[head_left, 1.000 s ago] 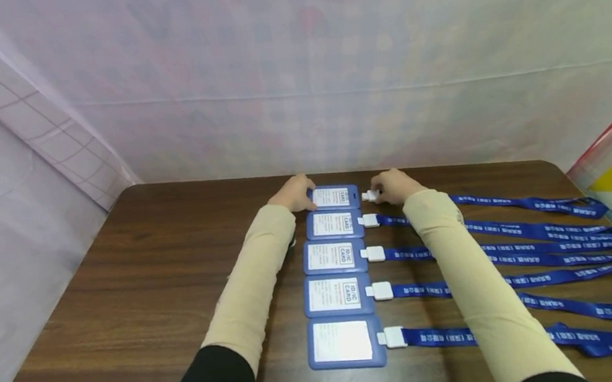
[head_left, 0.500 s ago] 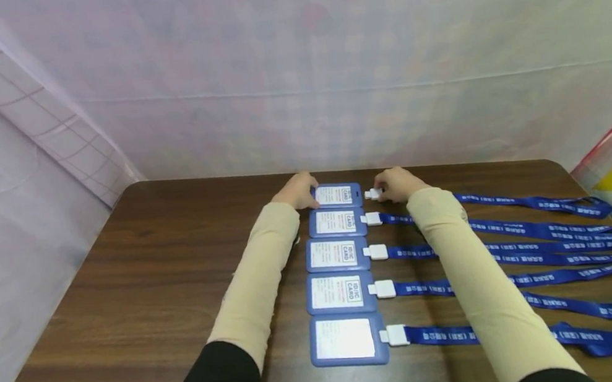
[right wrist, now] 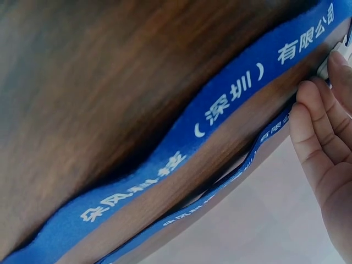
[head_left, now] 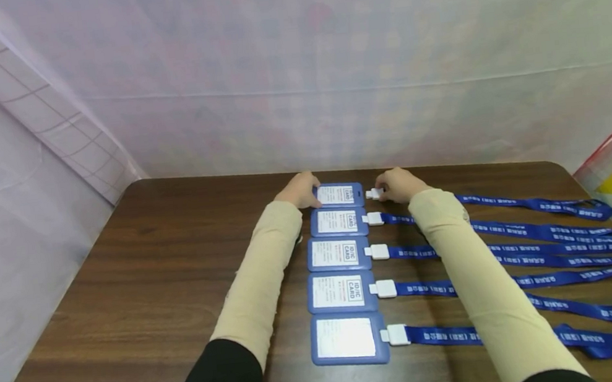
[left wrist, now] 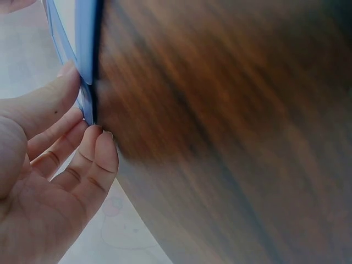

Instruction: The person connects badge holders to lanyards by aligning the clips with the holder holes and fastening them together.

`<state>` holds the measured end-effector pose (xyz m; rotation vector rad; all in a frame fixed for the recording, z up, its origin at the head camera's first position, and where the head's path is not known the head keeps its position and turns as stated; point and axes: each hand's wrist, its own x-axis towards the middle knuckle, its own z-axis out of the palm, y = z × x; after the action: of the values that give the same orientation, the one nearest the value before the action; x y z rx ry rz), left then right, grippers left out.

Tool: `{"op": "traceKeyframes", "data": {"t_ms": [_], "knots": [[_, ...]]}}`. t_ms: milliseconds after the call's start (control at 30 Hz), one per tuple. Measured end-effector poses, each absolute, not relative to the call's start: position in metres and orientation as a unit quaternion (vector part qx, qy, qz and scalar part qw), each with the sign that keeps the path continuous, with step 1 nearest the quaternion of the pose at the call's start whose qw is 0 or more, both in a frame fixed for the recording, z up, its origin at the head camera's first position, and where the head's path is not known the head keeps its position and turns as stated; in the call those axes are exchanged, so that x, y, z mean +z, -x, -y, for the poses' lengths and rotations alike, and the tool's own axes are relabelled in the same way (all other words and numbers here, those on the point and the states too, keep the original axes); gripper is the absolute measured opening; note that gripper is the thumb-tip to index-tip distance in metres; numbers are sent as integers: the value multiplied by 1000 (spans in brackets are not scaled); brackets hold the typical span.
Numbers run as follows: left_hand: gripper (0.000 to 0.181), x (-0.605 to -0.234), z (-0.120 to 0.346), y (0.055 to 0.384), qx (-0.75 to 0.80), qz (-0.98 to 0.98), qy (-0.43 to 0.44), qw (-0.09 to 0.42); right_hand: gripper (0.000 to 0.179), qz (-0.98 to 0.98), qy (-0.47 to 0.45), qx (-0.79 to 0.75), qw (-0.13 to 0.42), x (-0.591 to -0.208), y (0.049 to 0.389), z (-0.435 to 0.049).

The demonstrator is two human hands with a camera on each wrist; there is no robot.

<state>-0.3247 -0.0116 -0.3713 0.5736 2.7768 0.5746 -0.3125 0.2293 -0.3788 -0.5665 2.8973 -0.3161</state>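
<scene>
My left hand [head_left: 298, 192] holds the left end of the farthest blue badge holder [head_left: 341, 195], which lies flat at the back of the table. In the left wrist view the thumb sits on the holder's corner [left wrist: 88, 102], with the fingers at its edge. Just right of that holder, my right hand [head_left: 399, 185] pinches the white clip [head_left: 373, 194] of a blue lanyard [right wrist: 231, 93]. A small gap separates the clip's tip from the holder's slotted end. Printed white characters run along the strap.
Several more blue badge holders [head_left: 340, 254] line up in a column toward the front, each with a white clip [head_left: 379, 252] at its right end. Their blue straps [head_left: 561, 277] stretch rightward under my right forearm. A pale curtain [head_left: 295, 92] hangs behind the wooden table [head_left: 127, 297].
The whole scene shifts slightly to the right in the head view. Both hands keep their places at the holder and the clip, with the gap between them still there.
</scene>
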Motion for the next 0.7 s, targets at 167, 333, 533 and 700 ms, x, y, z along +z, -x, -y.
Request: {"op": "traceKeyframes", "data": {"t_ms": [167,333,533,700], "knots": [[51,-370,11,323,200,-952,-197,124,28,-972,189,-112,85,-377,312,-228],[50,-370,10,322,200,-952,-195,125,28,-973,182,-112,92,-378,312,-228],[51,-369,10,322,202,-952,-191,129,28,-974,179,-107,92,-379,312,-227],[52,-369,9,321,203,-952,-191,130,27,-974,180,-104,92,-378,311,-226]]}}
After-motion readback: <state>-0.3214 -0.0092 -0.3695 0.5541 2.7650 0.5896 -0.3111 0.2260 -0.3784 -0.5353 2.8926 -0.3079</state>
